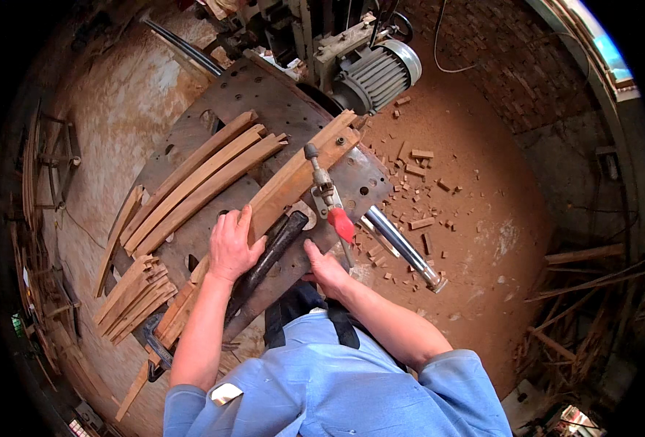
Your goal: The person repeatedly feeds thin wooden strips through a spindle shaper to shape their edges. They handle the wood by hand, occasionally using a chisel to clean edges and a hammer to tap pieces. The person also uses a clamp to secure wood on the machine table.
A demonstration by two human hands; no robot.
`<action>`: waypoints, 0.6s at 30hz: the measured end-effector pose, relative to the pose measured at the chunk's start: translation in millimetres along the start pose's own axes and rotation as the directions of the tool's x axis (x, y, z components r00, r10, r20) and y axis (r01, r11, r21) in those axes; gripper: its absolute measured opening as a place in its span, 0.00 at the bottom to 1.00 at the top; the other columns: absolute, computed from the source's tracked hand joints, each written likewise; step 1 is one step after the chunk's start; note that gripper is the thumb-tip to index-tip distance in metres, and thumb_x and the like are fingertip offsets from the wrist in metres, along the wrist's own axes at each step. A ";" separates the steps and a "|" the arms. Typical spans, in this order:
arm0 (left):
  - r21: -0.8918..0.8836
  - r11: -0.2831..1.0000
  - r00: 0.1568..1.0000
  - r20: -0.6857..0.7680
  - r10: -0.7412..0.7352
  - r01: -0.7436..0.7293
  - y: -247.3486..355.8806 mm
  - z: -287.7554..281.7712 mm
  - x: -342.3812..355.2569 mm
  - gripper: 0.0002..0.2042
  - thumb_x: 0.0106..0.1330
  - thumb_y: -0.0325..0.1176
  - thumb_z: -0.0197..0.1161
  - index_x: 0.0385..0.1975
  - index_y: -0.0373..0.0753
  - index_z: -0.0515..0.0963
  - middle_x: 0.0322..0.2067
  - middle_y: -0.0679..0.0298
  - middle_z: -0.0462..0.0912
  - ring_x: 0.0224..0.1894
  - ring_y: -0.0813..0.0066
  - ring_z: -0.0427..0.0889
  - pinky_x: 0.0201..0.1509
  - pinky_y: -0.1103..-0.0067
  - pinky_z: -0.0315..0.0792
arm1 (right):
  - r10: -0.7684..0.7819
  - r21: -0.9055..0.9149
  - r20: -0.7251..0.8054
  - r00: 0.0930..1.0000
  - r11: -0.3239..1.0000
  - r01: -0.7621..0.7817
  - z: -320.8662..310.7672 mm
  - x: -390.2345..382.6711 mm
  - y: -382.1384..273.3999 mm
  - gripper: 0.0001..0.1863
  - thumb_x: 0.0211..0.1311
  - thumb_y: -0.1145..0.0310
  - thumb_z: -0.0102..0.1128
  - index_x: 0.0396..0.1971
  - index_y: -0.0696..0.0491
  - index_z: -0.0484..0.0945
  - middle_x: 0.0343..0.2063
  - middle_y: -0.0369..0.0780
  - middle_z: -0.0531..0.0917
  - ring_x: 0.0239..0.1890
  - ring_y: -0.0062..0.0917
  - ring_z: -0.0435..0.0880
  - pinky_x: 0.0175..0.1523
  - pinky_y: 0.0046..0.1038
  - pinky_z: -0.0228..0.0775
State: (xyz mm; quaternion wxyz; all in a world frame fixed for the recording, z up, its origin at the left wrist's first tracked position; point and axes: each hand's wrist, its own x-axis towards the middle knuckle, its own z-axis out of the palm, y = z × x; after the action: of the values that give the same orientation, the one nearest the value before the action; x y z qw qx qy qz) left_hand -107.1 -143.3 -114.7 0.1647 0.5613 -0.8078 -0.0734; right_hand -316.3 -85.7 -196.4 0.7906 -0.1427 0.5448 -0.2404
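Observation:
My left hand [231, 246] rests with curled fingers on a long wooden board [286, 186], left of a black bar [263, 264]. My right hand [325, 271] grips the front edge of the dark steel table [246, 91], thumb on top, other fingers mostly hidden. Above it a toggle clamp with a red handle [340, 223] stands beside the board. Several curved wooden pieces [191, 186] lie on the table at left, with a stack of shorter pieces [129, 298] nearer me and a black clamp [156, 342] below these.
An electric motor [377, 76] sits behind the table. A chrome cylinder [403, 247] juts out to the right. Wood offcuts [419, 167] litter the dusty floor [483, 240]. Wooden strips stand on a rack [53, 160] at far left, and more lie in a pile [577, 291] at right.

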 end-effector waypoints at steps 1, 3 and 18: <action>0.012 1.000 1.000 -0.008 0.004 -0.004 -0.3 1.0 -0.9 0.34 0.45 0.35 0.72 0.55 0.32 0.70 0.44 0.49 0.74 0.45 0.51 0.74 0.49 0.65 0.72 | -0.003 0.006 0.006 1.000 1.000 0.003 0.2 1.2 0.7 0.36 0.65 0.40 0.47 0.66 0.48 0.60 0.61 0.41 0.69 0.59 0.36 0.70 0.55 0.47 0.67; 0.008 1.000 1.000 -0.019 0.010 -0.010 -1.8 3.7 -2.0 0.34 0.45 0.35 0.72 0.56 0.32 0.70 0.44 0.49 0.74 0.45 0.51 0.74 0.49 0.65 0.72 | 0.001 0.009 0.021 1.000 1.000 -0.001 -0.7 3.0 0.6 0.37 0.65 0.40 0.47 0.67 0.49 0.58 0.63 0.42 0.66 0.62 0.37 0.68 0.56 0.49 0.66; 0.072 0.997 0.996 -0.077 0.044 -0.039 -1.4 10.7 -6.5 0.33 0.45 0.36 0.72 0.54 0.33 0.72 0.42 0.52 0.74 0.44 0.53 0.74 0.47 0.65 0.72 | -0.036 -0.006 0.042 0.998 0.999 0.036 -0.4 6.0 -1.7 0.40 0.64 0.38 0.47 0.64 0.55 0.63 0.61 0.44 0.69 0.61 0.40 0.68 0.57 0.49 0.67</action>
State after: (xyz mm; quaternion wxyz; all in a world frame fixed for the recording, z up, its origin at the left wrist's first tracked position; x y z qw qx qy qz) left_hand -107.6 -138.4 -126.3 0.1779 0.5523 -0.8142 -0.0193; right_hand -315.3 -90.3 -200.4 0.7971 -0.1599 0.5261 -0.2498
